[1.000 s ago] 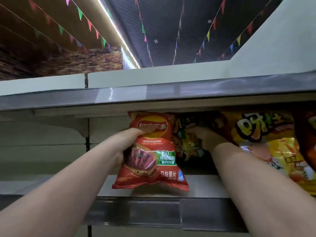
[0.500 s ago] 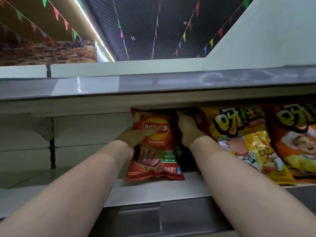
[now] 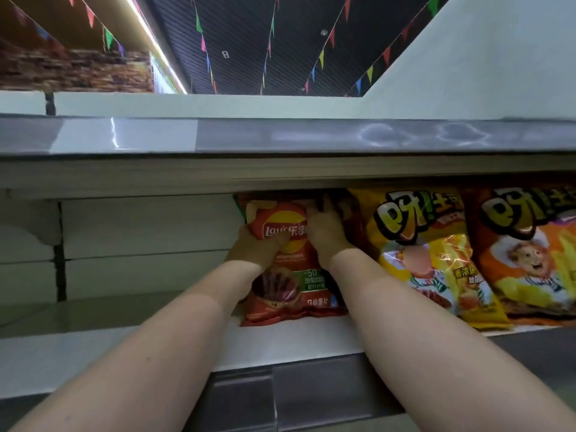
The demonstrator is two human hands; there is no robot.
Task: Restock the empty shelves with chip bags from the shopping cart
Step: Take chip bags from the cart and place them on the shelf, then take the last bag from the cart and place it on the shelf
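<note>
While upright on the shelf (image 3: 156,347), glossy red chip bag (image 3: 290,275), left hand (image 3: 258,247) & right hand (image 3: 324,235) grip holding its crinkly top.

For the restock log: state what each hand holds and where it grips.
Both hold the red chip bag on the shelf: left hand at its upper left edge, right hand at its upper right.

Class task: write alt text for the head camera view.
Two bare hands, left and right, grip a red chip bag standing upright on a white shelf, beside a yellow bag and an orange one.
</note>
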